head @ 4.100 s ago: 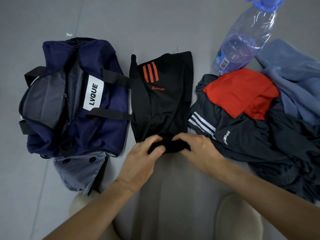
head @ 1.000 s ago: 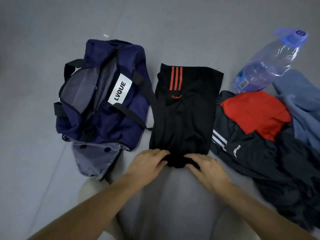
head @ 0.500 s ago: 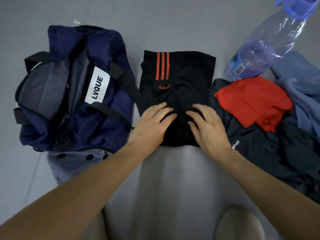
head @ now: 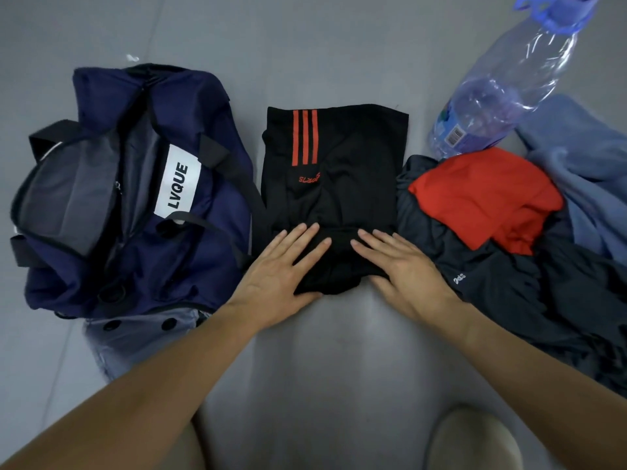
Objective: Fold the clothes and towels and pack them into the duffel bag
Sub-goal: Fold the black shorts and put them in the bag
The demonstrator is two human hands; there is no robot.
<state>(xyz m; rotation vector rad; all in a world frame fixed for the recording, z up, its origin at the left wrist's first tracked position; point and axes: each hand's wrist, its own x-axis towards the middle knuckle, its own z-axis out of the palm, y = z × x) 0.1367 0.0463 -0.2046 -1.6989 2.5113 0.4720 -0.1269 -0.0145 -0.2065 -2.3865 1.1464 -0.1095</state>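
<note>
Palms flat and fingers straight, the left hand (head: 281, 266) and right hand (head: 400, 266) press the near, doubled-over end of one black striped garment (head: 339, 171), its long axis running straight away from the person. One open duffel bag (head: 135, 205) lies just left, nearer the left hand. At right wait one red garment (head: 481, 195), one dark garment (head: 509, 293), one blue towel (head: 590, 171) and one water bottle (head: 502, 89).
</note>
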